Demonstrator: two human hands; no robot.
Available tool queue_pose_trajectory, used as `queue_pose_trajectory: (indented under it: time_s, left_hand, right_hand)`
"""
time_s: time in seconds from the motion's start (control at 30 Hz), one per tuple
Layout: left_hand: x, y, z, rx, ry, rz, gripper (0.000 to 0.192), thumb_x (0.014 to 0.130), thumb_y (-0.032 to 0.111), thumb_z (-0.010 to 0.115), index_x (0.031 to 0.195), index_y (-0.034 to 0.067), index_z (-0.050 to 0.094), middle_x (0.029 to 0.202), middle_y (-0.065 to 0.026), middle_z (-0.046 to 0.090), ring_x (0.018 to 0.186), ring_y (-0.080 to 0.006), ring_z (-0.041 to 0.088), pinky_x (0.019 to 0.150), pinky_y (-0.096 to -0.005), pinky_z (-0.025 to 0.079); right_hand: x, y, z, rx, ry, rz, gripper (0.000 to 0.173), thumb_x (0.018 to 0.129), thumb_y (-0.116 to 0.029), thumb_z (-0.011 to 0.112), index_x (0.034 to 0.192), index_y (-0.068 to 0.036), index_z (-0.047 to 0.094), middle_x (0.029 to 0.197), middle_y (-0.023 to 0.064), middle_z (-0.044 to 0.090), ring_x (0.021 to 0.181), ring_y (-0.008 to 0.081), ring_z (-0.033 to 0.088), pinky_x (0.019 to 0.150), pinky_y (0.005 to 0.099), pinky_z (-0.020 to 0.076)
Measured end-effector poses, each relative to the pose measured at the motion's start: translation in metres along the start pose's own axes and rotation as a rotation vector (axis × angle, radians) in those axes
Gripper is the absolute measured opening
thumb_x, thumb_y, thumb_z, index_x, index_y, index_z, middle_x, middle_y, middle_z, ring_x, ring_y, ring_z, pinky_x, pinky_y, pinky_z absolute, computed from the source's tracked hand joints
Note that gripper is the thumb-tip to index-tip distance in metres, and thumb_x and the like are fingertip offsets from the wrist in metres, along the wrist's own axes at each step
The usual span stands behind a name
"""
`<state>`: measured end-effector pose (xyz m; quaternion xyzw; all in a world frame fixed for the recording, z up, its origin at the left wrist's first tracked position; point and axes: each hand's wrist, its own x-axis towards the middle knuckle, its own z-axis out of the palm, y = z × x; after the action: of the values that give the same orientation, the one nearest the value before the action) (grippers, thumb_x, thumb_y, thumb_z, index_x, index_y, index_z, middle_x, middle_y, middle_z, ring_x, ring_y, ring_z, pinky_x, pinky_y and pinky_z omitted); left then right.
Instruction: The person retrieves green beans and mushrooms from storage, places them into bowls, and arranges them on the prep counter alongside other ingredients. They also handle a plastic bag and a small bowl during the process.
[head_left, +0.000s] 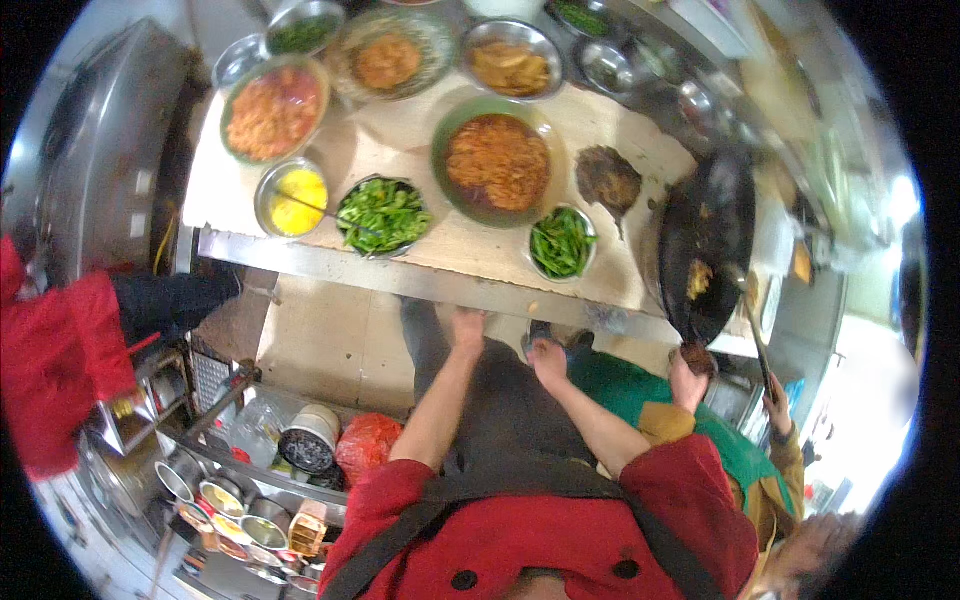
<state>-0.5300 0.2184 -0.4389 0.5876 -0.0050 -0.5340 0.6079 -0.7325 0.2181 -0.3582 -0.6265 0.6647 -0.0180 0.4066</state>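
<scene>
Both of my hands hang low in front of my dark apron, just off the metal front edge (465, 289) of a worktable. My left hand (470, 331) is nearest that edge. My right hand (550, 360) sits a little lower, with its fingers bent. I see no item in either hand, but blur hides how the fingers lie. Beyond them on the board stands a large green-rimmed bowl (498, 161) of orange-red food in liquid. A small bowl of cut green vegetables (561, 244) and a fuller bowl of chopped greens (384, 214) stand along the front.
A metal bowl of yellow liquid (298, 202) has a thin stick across it. To my right, a co-worker's hand (688, 381) grips a black wok (705, 225); the other holds a long-handled utensil (759, 337). Another person's red sleeve (97, 337) is at left. Behind-left stands a shelf (255, 465).
</scene>
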Motion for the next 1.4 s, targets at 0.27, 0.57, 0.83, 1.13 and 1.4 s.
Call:
queue_pose_trajectory:
  time_s: [0.27, 0.57, 0.83, 1.13, 1.4]
  left_hand:
    - [-0.021, -0.018, 0.068, 0.583, 0.026, 0.168, 0.021, 0.081, 0.012, 0.060, 0.099, 0.004, 0.067, 0.103, -0.0205, 0.063, 0.100, -0.0356, 0.058, 0.088, -0.0412, 0.047]
    - [-0.053, 0.020, 0.042, 1.046, -0.091, 0.622, 0.032, 0.077, 0.027, 0.061, 0.095, 0.002, 0.068, 0.098, -0.0160, 0.065, 0.100, -0.0328, 0.057, 0.097, -0.0434, 0.040]
    - [-0.231, 0.007, -0.129, 0.904, 0.233, 0.117, 0.030, 0.080, 0.010, 0.054, 0.108, 0.001, 0.060, 0.112, -0.0188, 0.058, 0.100, -0.0387, 0.058, 0.084, -0.0462, 0.049]
    - [-0.234, 0.053, -0.293, 0.929, 1.350, 0.109, 0.042, 0.099, 0.026, 0.046, 0.125, -0.007, 0.050, 0.123, -0.0269, 0.054, 0.116, -0.0427, 0.049, 0.100, -0.0486, 0.037]
    - [-0.134, 0.060, -0.388, 1.554, 1.938, 0.465, 0.038, 0.101, 0.026, 0.041, 0.121, -0.003, 0.056, 0.110, -0.0228, 0.062, 0.102, -0.0410, 0.058, 0.093, -0.0504, 0.042]
  right_hand:
    - [-0.078, 0.097, -0.002, -0.587, -0.348, 0.228, 0.047, 0.091, -0.032, 0.048, 0.123, 0.002, 0.054, 0.104, 0.0262, 0.063, 0.097, 0.0416, 0.061, 0.088, 0.0515, 0.0465]
    - [-0.063, 0.079, 0.009, -0.725, -0.498, 0.007, 0.043, 0.092, -0.030, 0.042, 0.121, -0.001, 0.054, 0.099, 0.0254, 0.065, 0.090, 0.0439, 0.062, 0.080, 0.0525, 0.0493]
    - [-0.032, 0.052, 0.024, -0.747, -0.383, -0.252, 0.035, 0.084, -0.024, 0.053, 0.111, -0.004, 0.062, 0.094, 0.0239, 0.066, 0.086, 0.0416, 0.063, 0.077, 0.0509, 0.0508]
    - [0.087, 0.056, 0.133, -0.669, -0.274, -0.411, 0.021, 0.086, -0.010, 0.058, 0.107, -0.004, 0.057, 0.091, 0.0162, 0.064, 0.078, 0.0328, 0.062, 0.073, 0.0427, 0.0505]
    - [0.195, -0.048, 0.271, -0.206, -0.130, -0.618, 0.018, 0.091, -0.008, 0.059, 0.108, -0.001, 0.061, 0.095, 0.0072, 0.069, 0.083, 0.0167, 0.065, 0.076, 0.0297, 0.0508]
